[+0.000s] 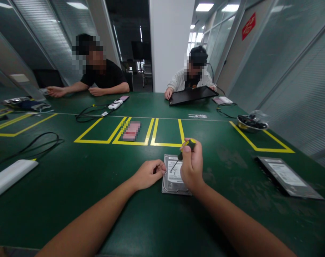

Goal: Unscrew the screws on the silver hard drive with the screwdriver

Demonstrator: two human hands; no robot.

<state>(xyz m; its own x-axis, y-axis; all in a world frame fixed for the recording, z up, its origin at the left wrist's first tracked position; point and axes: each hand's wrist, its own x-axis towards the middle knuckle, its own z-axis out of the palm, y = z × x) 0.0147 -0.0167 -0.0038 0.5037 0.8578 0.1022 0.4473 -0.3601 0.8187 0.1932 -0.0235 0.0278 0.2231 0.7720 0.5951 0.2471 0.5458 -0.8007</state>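
Hard drive (pixel 175 175) lies flat on the green desk (pixel 71 185), label up, right in front of the wearer. Right hand (pixel 191 167) has its fingers closed round a black and yellow screwdriver (pixel 184 150), tip down on the drive's top face near the upper left. Left hand (pixel 148 174) loosely curled, fingers touching the drive's left edge, holding nothing. My read: keep the driver square to the screw, press down, left hand pins the case so it can't spin
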